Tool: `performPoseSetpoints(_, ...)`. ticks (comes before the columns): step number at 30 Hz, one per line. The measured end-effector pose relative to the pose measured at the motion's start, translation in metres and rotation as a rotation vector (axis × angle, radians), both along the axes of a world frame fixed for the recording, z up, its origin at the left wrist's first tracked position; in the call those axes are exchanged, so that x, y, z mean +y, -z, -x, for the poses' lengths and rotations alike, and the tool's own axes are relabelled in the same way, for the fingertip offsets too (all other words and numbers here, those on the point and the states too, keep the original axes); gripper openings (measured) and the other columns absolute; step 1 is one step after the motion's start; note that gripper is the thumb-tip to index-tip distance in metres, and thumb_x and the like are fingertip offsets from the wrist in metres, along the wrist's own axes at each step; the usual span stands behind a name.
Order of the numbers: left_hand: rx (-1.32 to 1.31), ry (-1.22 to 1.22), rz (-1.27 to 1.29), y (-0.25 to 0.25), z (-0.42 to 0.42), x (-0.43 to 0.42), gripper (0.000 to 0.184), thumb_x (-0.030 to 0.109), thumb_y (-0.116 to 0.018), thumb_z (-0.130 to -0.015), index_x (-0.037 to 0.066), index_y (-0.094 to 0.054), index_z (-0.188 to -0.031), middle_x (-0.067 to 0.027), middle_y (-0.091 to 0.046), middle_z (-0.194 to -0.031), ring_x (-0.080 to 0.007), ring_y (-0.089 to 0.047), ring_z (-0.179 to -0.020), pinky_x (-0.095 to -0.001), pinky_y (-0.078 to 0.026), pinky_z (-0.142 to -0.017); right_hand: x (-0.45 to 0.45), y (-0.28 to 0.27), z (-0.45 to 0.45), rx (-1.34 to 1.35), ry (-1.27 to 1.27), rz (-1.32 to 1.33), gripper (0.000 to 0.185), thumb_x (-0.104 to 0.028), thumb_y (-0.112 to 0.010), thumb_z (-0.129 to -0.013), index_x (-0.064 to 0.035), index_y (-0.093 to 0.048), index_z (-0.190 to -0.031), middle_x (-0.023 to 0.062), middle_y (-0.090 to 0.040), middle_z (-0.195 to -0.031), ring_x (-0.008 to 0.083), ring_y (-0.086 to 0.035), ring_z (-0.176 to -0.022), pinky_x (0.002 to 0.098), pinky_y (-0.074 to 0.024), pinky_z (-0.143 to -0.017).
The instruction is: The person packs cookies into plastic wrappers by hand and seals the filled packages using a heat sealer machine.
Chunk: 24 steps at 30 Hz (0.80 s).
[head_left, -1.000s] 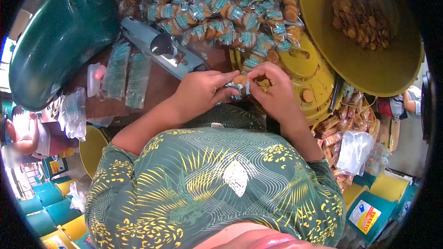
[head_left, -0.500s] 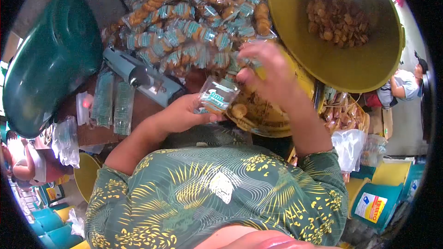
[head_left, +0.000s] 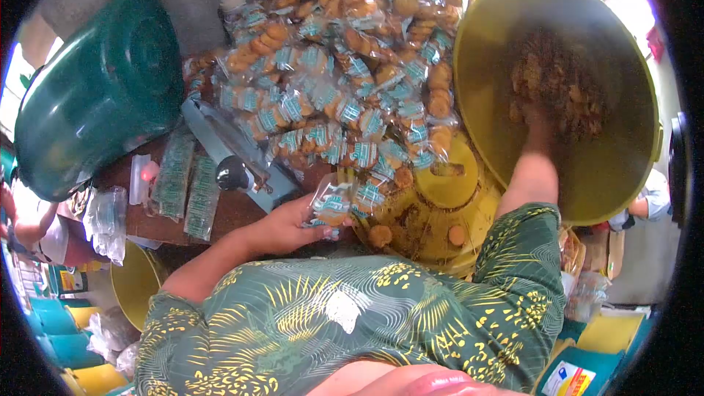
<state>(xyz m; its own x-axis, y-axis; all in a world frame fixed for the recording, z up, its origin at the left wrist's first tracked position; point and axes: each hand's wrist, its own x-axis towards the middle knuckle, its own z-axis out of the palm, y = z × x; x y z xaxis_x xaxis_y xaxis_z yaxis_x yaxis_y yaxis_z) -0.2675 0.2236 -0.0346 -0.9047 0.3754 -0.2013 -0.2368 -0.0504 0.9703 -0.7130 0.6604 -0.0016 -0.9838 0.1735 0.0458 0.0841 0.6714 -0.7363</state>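
Note:
My left hand (head_left: 292,225) is closed on a clear plastic bag (head_left: 331,202) with teal print, held upright by its side in front of my chest. Something brownish shows through the lower part of the bag. My right hand (head_left: 539,114) reaches deep into a large yellow tub (head_left: 484,88), down at the brown round cookies (head_left: 561,77) at its bottom. Its fingers are dim and partly hidden among them. Beside the left hand lies a yellow lid (head_left: 433,209) with crumbs and a few loose cookies (head_left: 380,235) on it.
A big heap of filled cookie packets (head_left: 337,51) lies ahead. At the left are a blue-grey bag sealer (head_left: 238,154), stacks of printed bags (head_left: 174,180) and a tilted green tub (head_left: 95,95). Teal and yellow containers (head_left: 579,367) stand at lower right; other people show at both sides.
My right hand has moved from above the yellow lid, near the bag, to the right and down into the yellow tub. My left hand still holds the bag. The view has shifted slightly.

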Motion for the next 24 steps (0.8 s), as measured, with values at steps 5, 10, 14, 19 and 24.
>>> performPoseSetpoints(5, -0.001, 0.039, -0.055, -0.012, 0.019, 0.006, 0.051, 0.006, -0.056, -0.096, 0.006, -0.034, -0.143, -0.0064, -0.059, -0.127, -0.0161, -0.054, -0.12, -0.0334, -0.048, -0.097, -0.05, 0.007, -0.051, -0.158, -0.093, -0.14, 0.061, -0.029, -0.069, -0.087, -0.0134, -0.045, -0.141, 0.0145, -0.052, -0.136, 0.0309, -0.052, -0.121, 0.0416, -0.0408, -0.104)
performPoseSetpoints(10, 0.054, 0.092, -0.102, -0.008, 0.035, 0.016, 0.055, 0.024, -0.063, -0.095, 0.006, -0.039, -0.141, -0.0066, -0.061, -0.126, -0.0163, -0.056, -0.117, -0.0334, -0.045, -0.098, -0.098, -0.007, -0.195, -0.095, -0.411, -0.38, 0.056, -0.019, -0.068, -0.088, -0.0143, -0.048, -0.14, 0.0154, -0.051, -0.137, 0.0318, -0.049, -0.125, 0.0406, -0.0385, -0.107)
performPoseSetpoints(14, 0.027, 0.119, -0.119, 0.003, 0.04, 0.023, 0.049, 0.024, -0.065, -0.094, 0.006, -0.046, -0.136, -0.0048, -0.061, -0.124, -0.0162, -0.056, -0.115, -0.0341, -0.044, -0.099, -0.101, 0.0, -0.264, 0.191, -0.536, -0.236, 0.051, -0.016, -0.069, -0.087, -0.016, -0.054, -0.135, 0.0168, -0.048, -0.14, 0.0336, -0.045, -0.129, 0.0406, -0.0383, -0.107)
performPoseSetpoints(19, 0.018, 0.073, -0.245, 0.021, 0.017, 0.026, 0.047, 0.024, -0.065, -0.094, 0.005, -0.048, -0.134, -0.0055, -0.062, -0.123, -0.0179, -0.058, -0.115, -0.035, -0.046, -0.098, -0.11, 0.003, -0.317, 0.334, -0.428, -0.309, 0.042, -0.011, -0.069, -0.086, -0.0125, -0.061, -0.127, 0.0163, -0.047, -0.141, 0.033, -0.044, -0.13, 0.0398, -0.0361, -0.109)
performPoseSetpoints(24, 0.019, 0.04, -0.314, 0.024, -0.003, 0.019, 0.045, 0.018, -0.063, -0.095, 0.004, -0.047, -0.134, -0.0068, -0.061, -0.124, -0.0203, -0.058, -0.116, -0.0367, -0.047, -0.099, -0.116, 0.021, -0.333, 0.423, -0.615, -0.562, 0.043, -0.014, -0.073, -0.082, -0.0125, -0.063, -0.124, 0.0167, -0.049, -0.14, 0.0339, -0.045, -0.129, 0.0429, -0.0333, -0.11)
